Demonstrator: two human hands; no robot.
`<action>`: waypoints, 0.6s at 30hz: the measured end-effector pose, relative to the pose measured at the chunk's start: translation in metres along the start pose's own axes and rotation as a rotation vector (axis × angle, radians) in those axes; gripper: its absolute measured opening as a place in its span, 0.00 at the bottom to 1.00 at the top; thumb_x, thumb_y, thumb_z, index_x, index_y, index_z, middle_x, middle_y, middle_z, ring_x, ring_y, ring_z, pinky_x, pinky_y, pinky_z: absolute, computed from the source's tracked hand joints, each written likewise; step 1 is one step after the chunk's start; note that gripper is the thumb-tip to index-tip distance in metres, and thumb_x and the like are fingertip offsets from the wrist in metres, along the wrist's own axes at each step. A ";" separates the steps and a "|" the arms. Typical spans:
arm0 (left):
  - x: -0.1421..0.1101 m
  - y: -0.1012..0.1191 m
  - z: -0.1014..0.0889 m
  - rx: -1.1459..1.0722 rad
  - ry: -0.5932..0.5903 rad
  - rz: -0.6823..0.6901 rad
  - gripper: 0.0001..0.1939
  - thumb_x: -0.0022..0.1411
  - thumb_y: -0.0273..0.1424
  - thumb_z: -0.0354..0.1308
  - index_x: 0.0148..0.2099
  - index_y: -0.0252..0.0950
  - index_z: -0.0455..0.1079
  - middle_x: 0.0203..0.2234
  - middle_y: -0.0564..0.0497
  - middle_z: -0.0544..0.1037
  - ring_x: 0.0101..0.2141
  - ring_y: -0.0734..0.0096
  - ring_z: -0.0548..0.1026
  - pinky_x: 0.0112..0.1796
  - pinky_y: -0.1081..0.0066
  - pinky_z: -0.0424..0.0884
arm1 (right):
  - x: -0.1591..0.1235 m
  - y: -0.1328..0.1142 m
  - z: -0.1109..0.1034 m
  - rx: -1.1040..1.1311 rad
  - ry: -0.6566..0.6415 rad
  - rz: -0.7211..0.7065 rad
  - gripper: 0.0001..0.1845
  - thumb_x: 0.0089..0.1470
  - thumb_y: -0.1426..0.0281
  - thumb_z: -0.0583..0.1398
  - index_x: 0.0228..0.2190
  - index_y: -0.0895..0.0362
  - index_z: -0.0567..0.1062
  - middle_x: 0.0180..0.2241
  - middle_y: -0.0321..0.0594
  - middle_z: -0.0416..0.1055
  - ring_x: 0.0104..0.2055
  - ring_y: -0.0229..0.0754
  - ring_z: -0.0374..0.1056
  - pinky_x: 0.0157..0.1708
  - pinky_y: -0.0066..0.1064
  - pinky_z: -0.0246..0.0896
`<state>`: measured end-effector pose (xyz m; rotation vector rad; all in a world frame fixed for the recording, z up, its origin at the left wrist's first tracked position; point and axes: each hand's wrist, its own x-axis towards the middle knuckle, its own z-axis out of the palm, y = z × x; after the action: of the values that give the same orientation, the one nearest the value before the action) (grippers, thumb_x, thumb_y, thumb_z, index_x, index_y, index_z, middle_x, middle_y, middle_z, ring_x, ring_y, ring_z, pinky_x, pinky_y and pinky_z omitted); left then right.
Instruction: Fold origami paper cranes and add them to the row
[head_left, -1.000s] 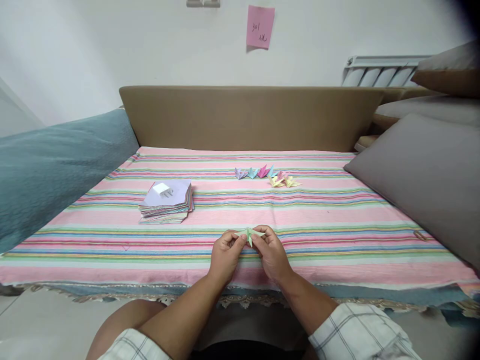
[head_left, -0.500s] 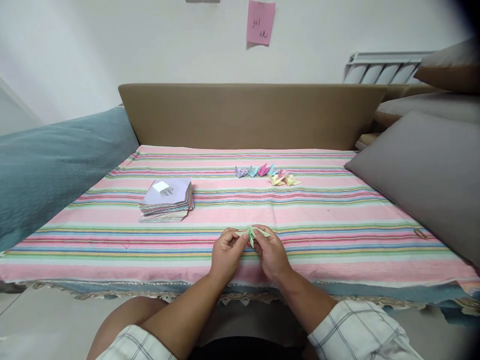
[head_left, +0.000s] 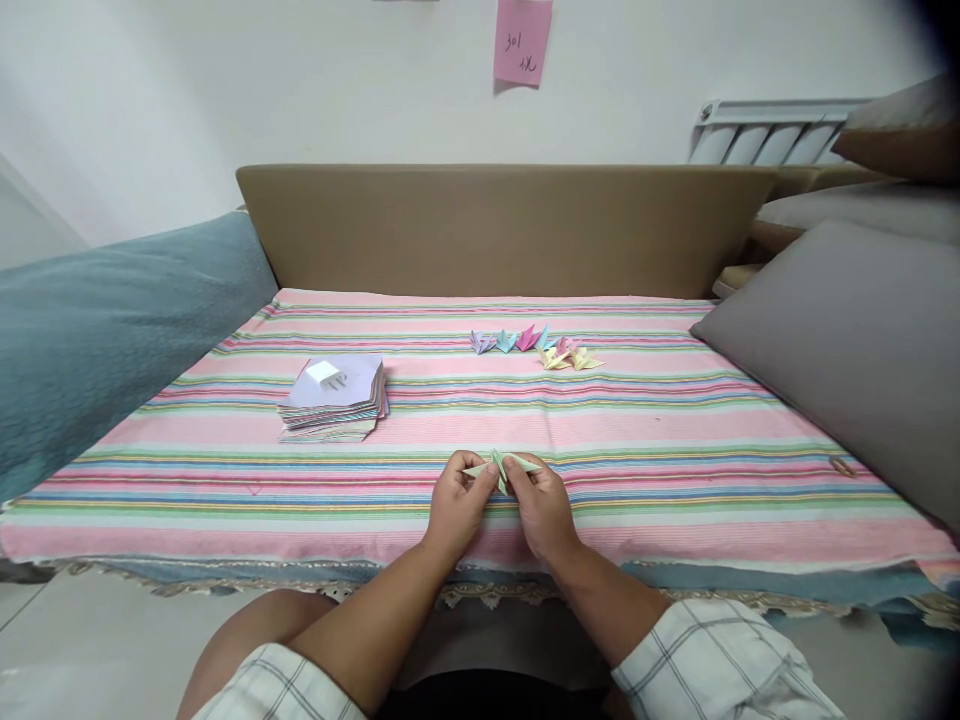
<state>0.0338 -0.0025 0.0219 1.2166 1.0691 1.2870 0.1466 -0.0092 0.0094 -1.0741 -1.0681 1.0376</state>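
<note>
Head: green origami (head_left: 498,459) between the hands, at 1–2 o'clock from left hand (head_left: 454,505), 10–11 from right hand (head_left: 547,505) | long axis roughly 9–3 | neither hand clearly nearer | both closed, pinching it | from it: paper stack (head_left: 337,385) 10 o'clock, folded birds (head_left: 528,338) 12–1, on cloth (head_left: 450,430)

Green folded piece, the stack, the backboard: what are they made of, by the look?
Green folded piece: probably thin matte paper; sharp creases and flat pointed tips.
Stack: matte paper sheets, judging by the many thin coloured edges.
Backboard: smooth, low-sheen brown surface; leather-like covering or painted board, cannot tell which.
</note>
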 end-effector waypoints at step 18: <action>0.000 0.002 -0.004 0.162 -0.212 0.206 0.17 0.62 0.40 0.48 0.27 0.36 0.67 0.30 0.50 0.66 0.33 0.68 0.66 0.37 0.70 0.65 | 0.001 0.003 0.004 0.039 -0.137 0.063 0.18 0.55 0.53 0.53 0.24 0.54 0.64 0.18 0.29 0.55 0.20 0.34 0.52 0.20 0.27 0.49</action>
<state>0.0301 -0.0025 0.0240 1.5828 0.9259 1.2090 0.1427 -0.0067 0.0071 -1.0220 -1.1248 1.1924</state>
